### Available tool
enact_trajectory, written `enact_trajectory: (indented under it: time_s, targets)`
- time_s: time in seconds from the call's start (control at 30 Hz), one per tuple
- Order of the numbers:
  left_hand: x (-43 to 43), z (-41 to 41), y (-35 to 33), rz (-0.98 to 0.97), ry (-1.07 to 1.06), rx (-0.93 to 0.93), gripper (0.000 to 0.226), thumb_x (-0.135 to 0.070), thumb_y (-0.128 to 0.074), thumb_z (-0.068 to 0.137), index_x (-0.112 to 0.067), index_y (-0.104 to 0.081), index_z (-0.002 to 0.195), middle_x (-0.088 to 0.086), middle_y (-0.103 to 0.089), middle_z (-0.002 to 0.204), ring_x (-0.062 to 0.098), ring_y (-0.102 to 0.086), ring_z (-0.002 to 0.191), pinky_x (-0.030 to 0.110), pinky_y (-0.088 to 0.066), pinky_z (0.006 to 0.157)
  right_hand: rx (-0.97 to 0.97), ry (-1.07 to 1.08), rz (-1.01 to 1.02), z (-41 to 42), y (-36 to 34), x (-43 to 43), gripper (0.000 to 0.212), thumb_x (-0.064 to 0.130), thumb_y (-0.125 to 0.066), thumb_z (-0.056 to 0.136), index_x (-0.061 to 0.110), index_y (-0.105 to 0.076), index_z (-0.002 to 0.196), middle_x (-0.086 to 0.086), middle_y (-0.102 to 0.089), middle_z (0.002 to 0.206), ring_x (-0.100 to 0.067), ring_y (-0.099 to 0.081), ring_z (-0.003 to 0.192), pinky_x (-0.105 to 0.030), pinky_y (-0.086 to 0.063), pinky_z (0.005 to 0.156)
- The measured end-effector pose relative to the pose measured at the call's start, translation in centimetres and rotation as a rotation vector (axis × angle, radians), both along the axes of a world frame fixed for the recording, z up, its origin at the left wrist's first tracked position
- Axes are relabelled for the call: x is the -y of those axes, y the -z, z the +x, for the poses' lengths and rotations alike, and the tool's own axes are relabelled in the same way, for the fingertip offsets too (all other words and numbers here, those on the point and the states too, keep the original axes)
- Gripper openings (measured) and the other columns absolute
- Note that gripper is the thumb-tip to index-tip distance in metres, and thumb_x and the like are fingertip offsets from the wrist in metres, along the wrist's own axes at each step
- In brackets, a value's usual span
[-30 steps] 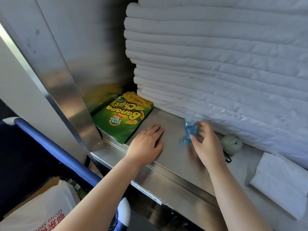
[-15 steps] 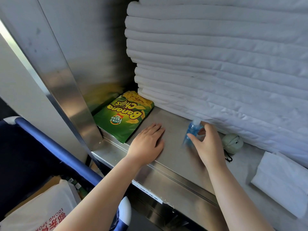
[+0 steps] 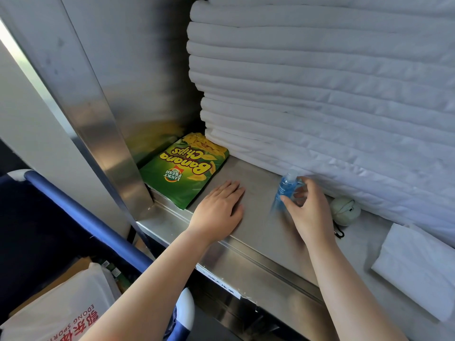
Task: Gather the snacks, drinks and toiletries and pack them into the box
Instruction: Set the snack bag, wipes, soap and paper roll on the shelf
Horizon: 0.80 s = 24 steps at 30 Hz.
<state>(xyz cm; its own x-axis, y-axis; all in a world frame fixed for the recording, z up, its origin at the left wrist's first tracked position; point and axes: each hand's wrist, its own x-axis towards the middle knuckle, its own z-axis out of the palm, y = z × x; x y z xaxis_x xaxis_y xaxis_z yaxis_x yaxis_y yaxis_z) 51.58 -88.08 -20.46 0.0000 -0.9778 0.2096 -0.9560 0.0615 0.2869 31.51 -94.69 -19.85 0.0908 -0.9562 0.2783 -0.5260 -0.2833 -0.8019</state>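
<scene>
A brushed steel shelf runs between a steel side wall on the left and a tall stack of folded white linen that fills the back and right of the recess; in the back left corner a green bag of banana chips lies flat on the shelf, print facing up and turned away from the viewer, its far end against the foot of the linen stack; the left hand rests palm down on the bare steel just beside the near right corner of the bag, fingers straight and close together, gripping nothing; whether it touches the bag cannot be told; the right hand is well apart from it to the right, its fingers and thumb curled round a small blue bottle with a pale cap; the bottle tilts with its cap toward the linen, and its lower end is blurred, so whether it is on the shelf or off it cannot be told; just right of that hand a round pale green object sits on the shelf at the foot of the linen, with a small black clip below it; farther right a folded white cloth lies flat near the front edge; below the shelf on the left a blue rail crosses at a slant, and under it is a white bag with red print.
</scene>
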Motion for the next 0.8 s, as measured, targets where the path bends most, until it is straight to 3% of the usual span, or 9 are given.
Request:
enact_trajectory:
  time_s: [0.1, 0.33, 0.57, 0.7, 0.8]
  targets:
    - [-0.1, 0.0, 0.0, 0.001, 0.001, 0.011, 0.049, -0.037, -0.033, 0.098, -0.023, -0.033, 0.145, -0.004, -0.025, 0.154, 0.011, -0.014, 0.143, 0.022, -0.002, 0.113, -0.025, -0.004, -0.028, -0.1, 0.1, 0.0, 0.042, 0.015, -0.07, 0.082, 0.019, -0.051, 0.119, 0.008, -0.058, 0.091, -0.003, -0.056, 0.076, -0.003, -0.037, 0.063]
    - [-0.5, 0.0, 0.0, -0.03, -0.016, -0.009, 0.046, -0.035, -0.034, 0.098, -0.025, -0.037, 0.143, -0.006, -0.029, 0.152, 0.01, -0.018, 0.142, 0.021, -0.004, 0.113, 0.01, -0.006, -0.005, 0.2, 0.1, 0.2, 0.041, 0.009, -0.07, 0.081, 0.016, -0.053, 0.118, 0.016, -0.058, 0.087, 0.009, -0.056, 0.076, 0.001, -0.037, 0.066]
    - [-1.2, 0.0, 0.1, -0.106, -0.094, -0.039, 0.042, -0.029, -0.038, 0.096, -0.024, -0.046, 0.137, -0.005, -0.039, 0.147, 0.011, -0.028, 0.138, 0.02, -0.008, 0.112, -0.006, -0.073, -0.029, 3.1, -0.1, 1.6, 0.029, 0.008, -0.073, 0.078, 0.017, -0.061, 0.104, 0.022, -0.058, 0.08, 0.017, -0.055, 0.071, 0.002, -0.036, 0.064]
    - [-1.3, 0.0, -0.1, -0.118, -0.102, -0.059, 0.042, -0.027, -0.04, 0.095, -0.025, -0.049, 0.135, -0.005, -0.042, 0.145, 0.012, -0.031, 0.137, 0.02, -0.01, 0.112, -0.092, -0.137, -0.045, 5.4, -0.4, 3.3, 0.025, 0.017, -0.074, 0.078, 0.018, -0.066, 0.102, 0.016, -0.063, 0.081, 0.01, -0.054, 0.068, 0.0, -0.037, 0.062]
    - [-1.2, 0.0, -0.1, -0.112, -0.103, -0.075, 0.043, -0.027, -0.042, 0.093, -0.025, -0.05, 0.135, -0.006, -0.042, 0.144, 0.012, -0.032, 0.136, 0.021, -0.011, 0.112, -0.11, -0.149, -0.035, 7.0, -0.4, 4.7, 0.028, 0.02, -0.074, 0.078, 0.017, -0.067, 0.105, 0.008, -0.069, 0.088, 0.001, -0.058, 0.073, -0.01, -0.04, 0.064]
